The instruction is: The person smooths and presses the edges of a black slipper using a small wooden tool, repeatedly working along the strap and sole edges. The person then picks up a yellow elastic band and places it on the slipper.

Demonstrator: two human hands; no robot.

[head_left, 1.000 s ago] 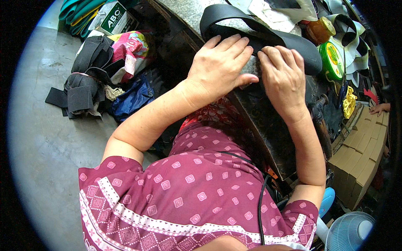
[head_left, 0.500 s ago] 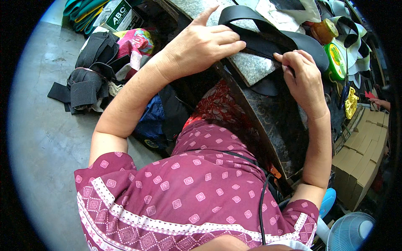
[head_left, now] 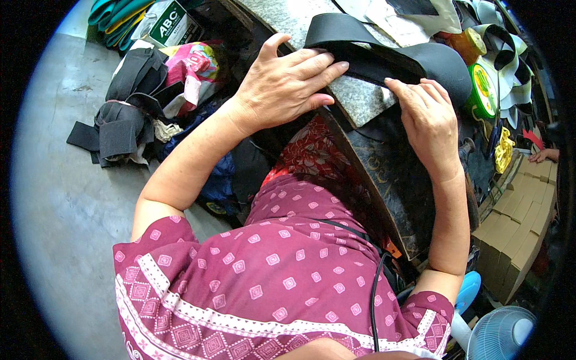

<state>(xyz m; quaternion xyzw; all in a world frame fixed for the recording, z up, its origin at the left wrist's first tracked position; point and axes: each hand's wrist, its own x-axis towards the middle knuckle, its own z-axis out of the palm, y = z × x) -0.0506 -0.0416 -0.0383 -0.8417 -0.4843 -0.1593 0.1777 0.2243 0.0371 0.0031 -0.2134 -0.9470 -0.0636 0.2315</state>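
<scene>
A smooth black curved piece (head_left: 441,66), with a wide band (head_left: 342,27) looping up at its far side, lies over a speckled grey stone slab (head_left: 366,102). My left hand (head_left: 291,78) is palm down at the slab's left edge. Its fingers are stretched out, thumb apart, and a fingertip touches the near left edge of the black piece. My right hand (head_left: 429,117) has its fingers bent over the near right edge of that piece, the index tip pressed on its inner side. The right thumb is hidden beneath.
On the right are a green round tin (head_left: 482,90), an amber jar (head_left: 468,45), a yellow bundle (head_left: 504,150) and cardboard boxes (head_left: 519,219). A fan (head_left: 504,333) stands lower right. Bundled black strips (head_left: 123,129) lie on the floor left. Another person's hand (head_left: 545,155) shows far right.
My left hand has turned and shifted slightly left and down, its thumb now showing apart. The black piece has tilted, its band lower. My right index finger has moved a little left along the edge.
</scene>
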